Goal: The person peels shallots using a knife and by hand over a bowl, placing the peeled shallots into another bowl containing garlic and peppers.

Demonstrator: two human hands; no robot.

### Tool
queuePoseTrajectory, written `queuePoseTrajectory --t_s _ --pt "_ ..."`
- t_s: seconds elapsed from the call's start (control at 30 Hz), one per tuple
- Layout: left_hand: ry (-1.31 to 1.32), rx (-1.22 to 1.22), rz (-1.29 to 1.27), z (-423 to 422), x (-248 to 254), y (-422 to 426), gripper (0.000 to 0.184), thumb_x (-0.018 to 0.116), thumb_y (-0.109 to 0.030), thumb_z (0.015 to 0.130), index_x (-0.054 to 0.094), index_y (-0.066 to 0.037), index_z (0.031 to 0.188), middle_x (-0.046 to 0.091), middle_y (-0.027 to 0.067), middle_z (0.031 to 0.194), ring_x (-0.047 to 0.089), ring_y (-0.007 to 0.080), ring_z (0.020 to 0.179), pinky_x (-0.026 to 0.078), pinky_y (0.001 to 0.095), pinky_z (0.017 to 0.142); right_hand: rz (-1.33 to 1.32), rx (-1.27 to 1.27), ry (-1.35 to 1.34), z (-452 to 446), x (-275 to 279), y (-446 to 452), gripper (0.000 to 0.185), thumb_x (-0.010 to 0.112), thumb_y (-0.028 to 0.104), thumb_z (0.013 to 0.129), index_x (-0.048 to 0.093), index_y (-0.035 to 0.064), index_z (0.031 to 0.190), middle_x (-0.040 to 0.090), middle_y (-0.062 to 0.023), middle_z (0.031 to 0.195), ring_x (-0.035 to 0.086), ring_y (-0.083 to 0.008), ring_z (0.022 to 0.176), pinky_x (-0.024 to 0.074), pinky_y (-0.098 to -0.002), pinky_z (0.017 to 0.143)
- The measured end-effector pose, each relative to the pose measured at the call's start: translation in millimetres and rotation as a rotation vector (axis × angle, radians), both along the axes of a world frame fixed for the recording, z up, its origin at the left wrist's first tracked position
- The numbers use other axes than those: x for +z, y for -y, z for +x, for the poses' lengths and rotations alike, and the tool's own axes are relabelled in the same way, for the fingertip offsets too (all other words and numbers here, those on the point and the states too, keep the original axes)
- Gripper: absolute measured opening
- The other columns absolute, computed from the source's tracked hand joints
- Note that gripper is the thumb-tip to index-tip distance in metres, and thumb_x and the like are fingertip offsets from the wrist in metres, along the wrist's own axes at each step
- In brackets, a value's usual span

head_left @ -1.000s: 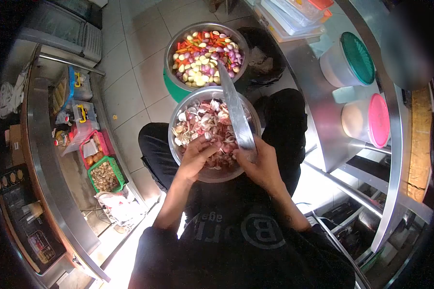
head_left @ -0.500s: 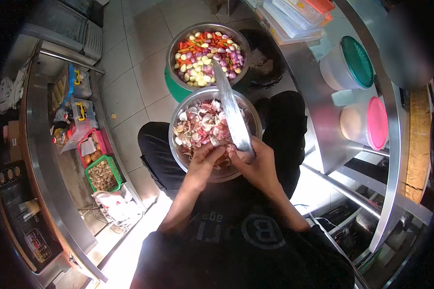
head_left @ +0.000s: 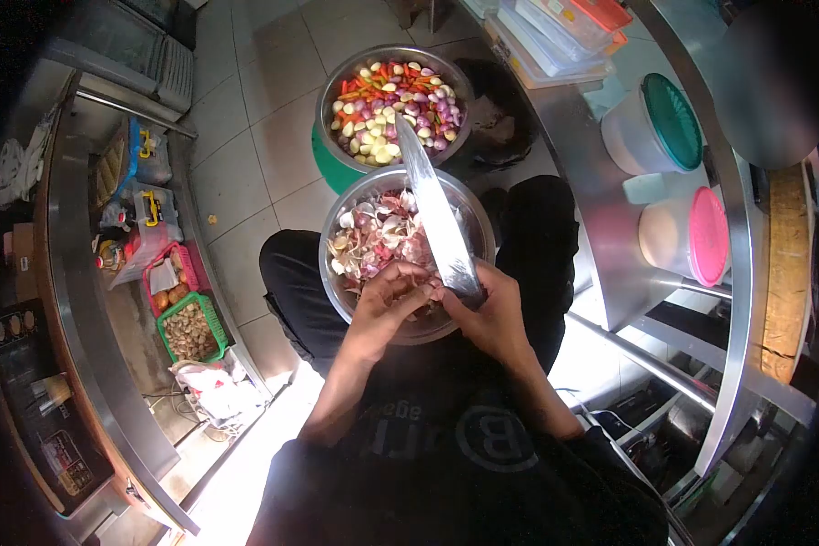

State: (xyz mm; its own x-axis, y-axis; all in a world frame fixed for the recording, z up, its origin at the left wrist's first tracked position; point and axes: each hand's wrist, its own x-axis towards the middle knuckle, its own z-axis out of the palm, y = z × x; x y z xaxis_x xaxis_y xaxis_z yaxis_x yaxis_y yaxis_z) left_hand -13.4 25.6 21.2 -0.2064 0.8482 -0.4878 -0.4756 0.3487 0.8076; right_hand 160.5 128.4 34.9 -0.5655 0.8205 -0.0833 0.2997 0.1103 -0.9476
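My right hand (head_left: 493,314) is closed round the grip end of a knife (head_left: 435,209), whose broad, shiny blade points up and away across the bowl. Beside it, my left hand (head_left: 384,308) has its fingers pinched together on a garlic clove (head_left: 436,291), small, pinkish and mostly covered by the fingertips. The two hands meet over the near edge of a steel bowl (head_left: 328,289) held between the knees. Unpeeled garlic cloves and loose skins (head_left: 382,232) fill that bowl. Just beyond stands a larger steel basin (head_left: 322,102) with peeled garlic, shallots and red and orange chillies.
Under the basin shows a green stool-like base (head_left: 329,162). On the left shelf are a green basket (head_left: 216,320), a pink basket (head_left: 194,266) and clear boxes. Tubs with a green lid (head_left: 672,121) and a pink lid (head_left: 708,237) sit on the steel counter at right.
My left fingers have curled in and shifted, and the pale clove seen near them before is no longer visible. The knife's tip has swung slightly left.
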Motion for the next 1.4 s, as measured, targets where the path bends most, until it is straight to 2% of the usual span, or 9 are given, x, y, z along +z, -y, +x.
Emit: queuePoseTrajectory --t_s 0.1,0.17,0.27,0.77,0.9,0.97,1.07,1.2,1.4 --pt "0.012 -0.026 0.032 1 -1 3 0.022 0.071 -0.008 0.103 0.065 -0.002 0.123 0.075 0.0092 0.113 0.07 0.0158 0.109 0.053 0.0305 0.101 -0.044 0.017 -0.013 -1 3 1 0.03 0.086 0.015 0.086 0.073 -0.0004 0.108 0.073 -0.0174 0.098 0.073 -0.0311 0.087 0.0554 -0.038 0.079" --pt "-0.049 0.001 0.038 1 -7 5 0.024 0.073 -0.011 0.102 0.067 -0.006 0.125 0.076 0.0055 0.112 0.07 0.0104 0.104 0.049 0.0224 0.08 -0.069 0.035 -0.02 -3 8 1 0.03 0.086 0.015 0.085 0.073 -0.0004 0.108 0.073 -0.0176 0.099 0.074 -0.0316 0.088 0.0555 -0.0381 0.079" --pt "-0.019 0.001 0.022 2 5 4 0.019 0.071 -0.009 0.103 0.066 -0.002 0.121 0.075 0.0073 0.112 0.069 0.0141 0.11 0.051 0.0297 0.098 -0.031 0.088 0.054 -4 11 3 0.031 0.086 0.016 0.086 0.073 -0.0005 0.109 0.074 -0.0184 0.098 0.074 -0.0321 0.086 0.0559 -0.0384 0.079" --pt "-0.191 0.059 0.095 16 -8 15 0.014 0.067 -0.009 0.106 0.068 -0.001 0.117 0.074 0.0068 0.106 0.069 0.0137 0.102 0.054 0.0299 0.094 0.04 0.016 0.033 -5 3 10 0.024 0.08 0.019 0.088 0.074 -0.0024 0.098 0.072 -0.0188 0.08 0.073 -0.0266 0.072 0.0538 -0.0367 0.068" --pt "0.062 0.22 0.049 15 -12 17 0.014 0.066 -0.009 0.107 0.068 -0.002 0.119 0.073 0.0059 0.11 0.068 0.0136 0.105 0.054 0.0298 0.092 -0.16 -0.067 0.022 1 0 10 0.022 0.082 0.013 0.088 0.075 -0.0021 0.102 0.075 -0.0113 0.083 0.073 -0.0216 0.074 0.0556 -0.0352 0.07" --pt "0.121 0.358 0.096 9 -13 15 0.016 0.066 -0.011 0.108 0.068 -0.003 0.122 0.074 0.0041 0.109 0.068 0.0098 0.092 0.055 0.0253 0.083 -0.25 -0.087 -0.007 1 2 7 0.022 0.083 0.009 0.088 0.075 -0.0028 0.105 0.077 -0.0062 0.087 0.072 -0.0186 0.076 0.0567 -0.0338 0.072" --pt "0.095 0.378 0.065 10 -1 12 0.017 0.068 -0.011 0.107 0.068 -0.004 0.123 0.073 0.0033 0.11 0.068 0.0099 0.093 0.055 0.0244 0.082 0.138 -0.025 0.083 -2 7 2 0.038 0.091 0.019 0.08 0.072 0.0006 0.107 0.074 -0.0161 0.1 0.075 -0.0312 0.088 0.0572 -0.0371 0.08" --pt "0.071 0.309 0.096 13 -1 10 0.018 0.069 -0.01 0.105 0.069 -0.003 0.122 0.074 0.0043 0.111 0.069 0.0098 0.094 0.055 0.0242 0.081 0.026 0.057 0.097 -11 16 7 0.052 0.095 0.025 0.075 0.07 0.0022 0.114 0.074 -0.0163 0.099 0.075 -0.0345 0.089 0.0583 -0.0409 0.079" --pt "-0.006 0.208 -0.013 19 3 10 0.014 0.069 -0.006 0.104 0.068 -0.002 0.117 0.072 0.0049 0.109 0.068 0.0124 0.101 0.055 0.0286 0.088 0.075 -0.01 0.027 -12 5 11 0.042 0.091 0.026 0.081 0.071 0.0006 0.107 0.074 -0.0193 0.092 0.075 -0.0374 0.085 0.0583 -0.043 0.075"
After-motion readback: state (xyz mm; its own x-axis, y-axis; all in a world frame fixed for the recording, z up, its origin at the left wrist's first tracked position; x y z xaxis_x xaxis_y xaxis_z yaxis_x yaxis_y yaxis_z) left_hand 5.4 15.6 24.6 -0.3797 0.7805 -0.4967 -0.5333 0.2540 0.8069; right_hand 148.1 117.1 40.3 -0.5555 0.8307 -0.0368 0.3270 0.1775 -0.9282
